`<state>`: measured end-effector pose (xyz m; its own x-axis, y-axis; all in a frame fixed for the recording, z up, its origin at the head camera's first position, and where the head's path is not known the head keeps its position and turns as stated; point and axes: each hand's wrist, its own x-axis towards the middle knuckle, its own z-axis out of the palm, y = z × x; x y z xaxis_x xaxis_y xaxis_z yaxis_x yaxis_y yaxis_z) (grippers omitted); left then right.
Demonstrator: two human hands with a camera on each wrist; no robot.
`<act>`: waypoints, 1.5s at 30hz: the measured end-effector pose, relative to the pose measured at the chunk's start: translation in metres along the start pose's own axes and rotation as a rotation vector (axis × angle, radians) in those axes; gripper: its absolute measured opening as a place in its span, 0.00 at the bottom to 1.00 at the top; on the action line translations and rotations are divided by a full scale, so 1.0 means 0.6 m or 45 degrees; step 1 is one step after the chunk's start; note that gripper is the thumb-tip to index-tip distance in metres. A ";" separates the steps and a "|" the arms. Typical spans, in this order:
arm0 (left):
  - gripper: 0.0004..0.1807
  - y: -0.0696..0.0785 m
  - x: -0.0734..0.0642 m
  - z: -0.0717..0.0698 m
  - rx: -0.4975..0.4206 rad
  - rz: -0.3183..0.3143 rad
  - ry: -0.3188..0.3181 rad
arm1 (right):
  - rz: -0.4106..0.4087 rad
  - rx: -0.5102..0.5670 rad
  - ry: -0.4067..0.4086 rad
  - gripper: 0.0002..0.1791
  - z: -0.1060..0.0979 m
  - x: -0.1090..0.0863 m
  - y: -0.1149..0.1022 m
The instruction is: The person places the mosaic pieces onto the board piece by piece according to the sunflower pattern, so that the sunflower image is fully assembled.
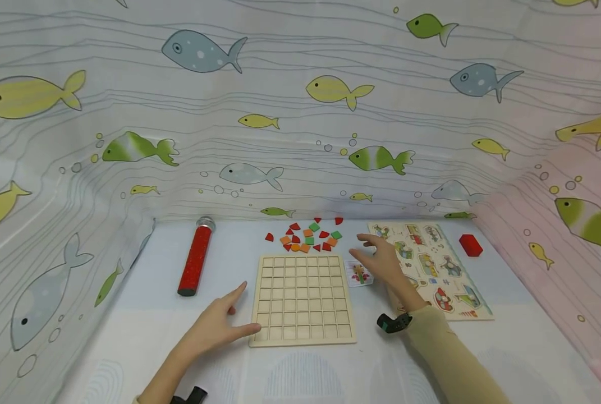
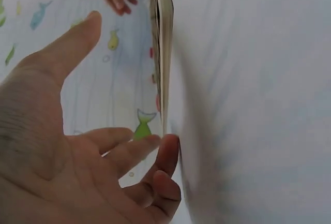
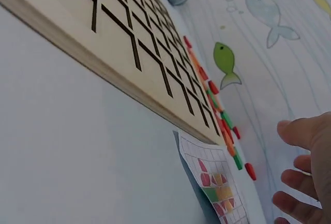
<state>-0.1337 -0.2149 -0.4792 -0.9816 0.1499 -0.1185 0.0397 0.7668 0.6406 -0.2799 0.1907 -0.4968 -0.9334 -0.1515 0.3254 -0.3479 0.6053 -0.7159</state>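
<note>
A pale wooden grid board lies flat in the middle. At its lower left corner, my left hand spreads thumb and forefinger, the thumb reaching the board's edge. Its other fingers bend lightly beside the board in the left wrist view. A small picture card with a coloured pattern lies against the board's right side. My right hand hovers over the card's right side with thumb and fingers apart, holding nothing. Small red, green and orange pieces are scattered behind the board.
To the left lies a red tube with a silver end. A wooden picture puzzle lies on the right, partly behind my right arm. Beyond it sits a red hexagonal block. A fish-patterned cloth rises behind the table.
</note>
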 end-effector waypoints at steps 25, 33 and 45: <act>0.68 0.017 0.008 0.013 0.033 0.085 -0.201 | 0.102 0.045 -0.123 0.21 0.087 0.075 0.010; 0.65 0.012 0.009 0.019 0.022 0.034 -0.157 | 0.082 0.025 -0.117 0.19 0.088 0.083 0.017; 0.65 0.015 0.004 0.021 0.016 0.050 -0.156 | 0.067 -0.001 -0.164 0.18 0.087 0.083 0.021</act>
<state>-0.1333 -0.1996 -0.4834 -0.9491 0.2544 -0.1860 0.0805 0.7665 0.6372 -0.3356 0.1496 -0.5218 -0.9540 -0.2184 0.2056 -0.2982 0.6159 -0.7292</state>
